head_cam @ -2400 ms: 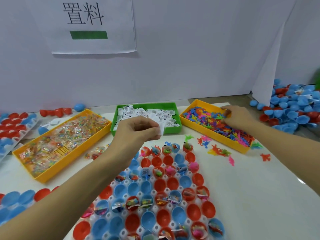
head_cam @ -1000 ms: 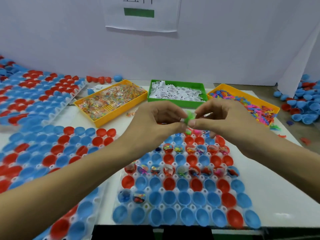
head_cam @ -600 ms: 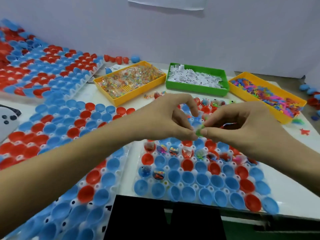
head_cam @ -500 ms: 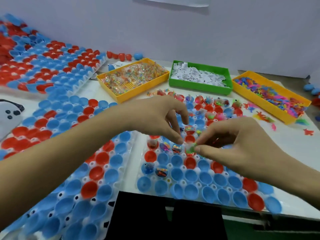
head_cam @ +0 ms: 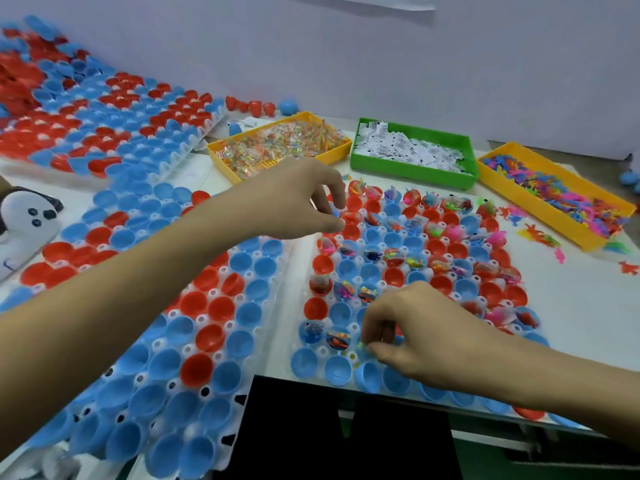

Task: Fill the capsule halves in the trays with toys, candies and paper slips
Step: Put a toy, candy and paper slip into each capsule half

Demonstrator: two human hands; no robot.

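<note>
Green toy (head_cam: 362, 344) pinched at right hand (head_cam: 426, 337) fingertips.

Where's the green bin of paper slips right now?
In the head view, the green bin sits at the far side of the table, right of centre, between the yellow candy bin and the yellow toy bin.

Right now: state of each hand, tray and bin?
left hand: raised over centre tray, fingers curled, contents unclear
right hand: low over near rows, pinching something small
centre tray: partly filled
left tray: halves empty
candy bin: stocked
slip bin: stocked
toy bin: stocked
</note>
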